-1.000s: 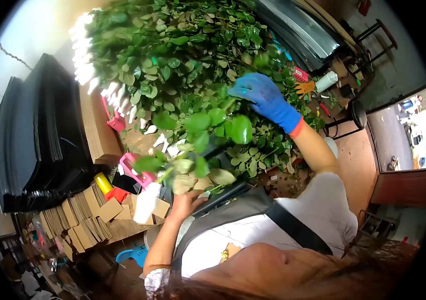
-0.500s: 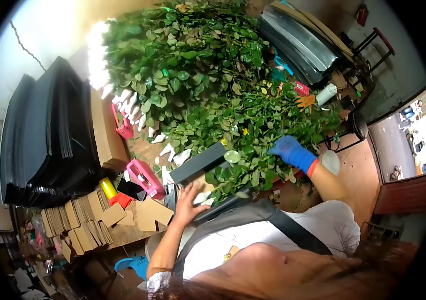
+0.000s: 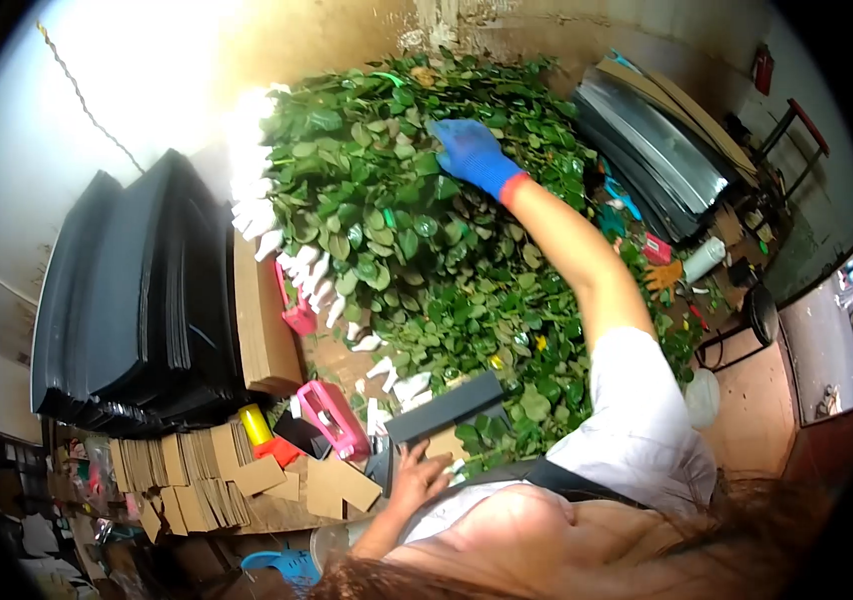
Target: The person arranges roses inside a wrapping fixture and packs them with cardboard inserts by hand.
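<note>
Your gloved right hand has swung up from the nearer stems onto the big leafy pile, fingertips at the leaves, can't tell if pinching anything. Its long axis runs sideways under that hand, white tips pointing off to the left. Your bare left hand sits just beside the grey block, fingers loosely spread, with open tabletop farther out along the pile's white-tipped edge.

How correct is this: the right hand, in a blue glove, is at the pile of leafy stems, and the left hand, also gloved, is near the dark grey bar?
Not quite: the left hand near the dark grey bar is bare, not gloved, as the head view shows. The rest of your statement stands.
</note>
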Demonstrator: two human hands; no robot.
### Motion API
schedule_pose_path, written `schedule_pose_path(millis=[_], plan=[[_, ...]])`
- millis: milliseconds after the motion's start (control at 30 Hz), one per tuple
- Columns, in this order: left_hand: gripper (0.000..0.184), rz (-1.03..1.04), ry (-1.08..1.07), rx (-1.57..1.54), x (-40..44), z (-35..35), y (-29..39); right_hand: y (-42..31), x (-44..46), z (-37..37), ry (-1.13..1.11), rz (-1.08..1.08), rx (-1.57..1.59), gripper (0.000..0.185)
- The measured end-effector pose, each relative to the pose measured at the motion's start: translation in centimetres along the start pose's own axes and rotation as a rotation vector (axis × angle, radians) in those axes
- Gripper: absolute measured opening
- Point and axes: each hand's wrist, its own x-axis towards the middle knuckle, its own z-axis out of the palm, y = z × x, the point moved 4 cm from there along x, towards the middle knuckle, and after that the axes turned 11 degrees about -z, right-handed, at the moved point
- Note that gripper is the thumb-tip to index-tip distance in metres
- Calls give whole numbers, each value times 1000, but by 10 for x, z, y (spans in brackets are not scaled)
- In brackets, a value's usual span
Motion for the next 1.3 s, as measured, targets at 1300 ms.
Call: schedule_pose_path(millis=[1300], plan=[[66, -276, 140, -517, 0, -12, 20, -143, -379, -108, -1450, -52, 54, 31]])
